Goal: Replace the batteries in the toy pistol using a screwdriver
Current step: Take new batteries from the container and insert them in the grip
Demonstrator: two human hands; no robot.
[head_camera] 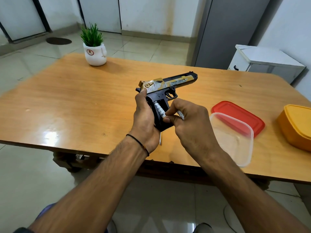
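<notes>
So the toy pistol [165, 84] is up off the bench [67, 106], held roughly over the middle of it, barrel pointing right and a bit away. The left hand [144, 118] has its fingers wrapped round the back of the grip, thumb up near the gold hammer. The side of the grip is open and you can see straight into the battery bay. One white battery [159, 110] sits in the left slot, and the slot beside it looks dark. The right hand [191, 126] is pinching the lower end of that battery between thumb and forefinger, fingers [171, 112] curled in tight. A second battery [180, 114] is tucked in the same hand, with just its end peeking out. A thin metal rod [160, 140] shows just under the left palm, and honestly I can't tell what it is. Off to the right on the bench there's a clear tub [235, 142] overlapping a red lid [239, 116], with an orange tub [296, 126] near the edge. A potted plant [94, 51] stands at the far left corner.
</notes>
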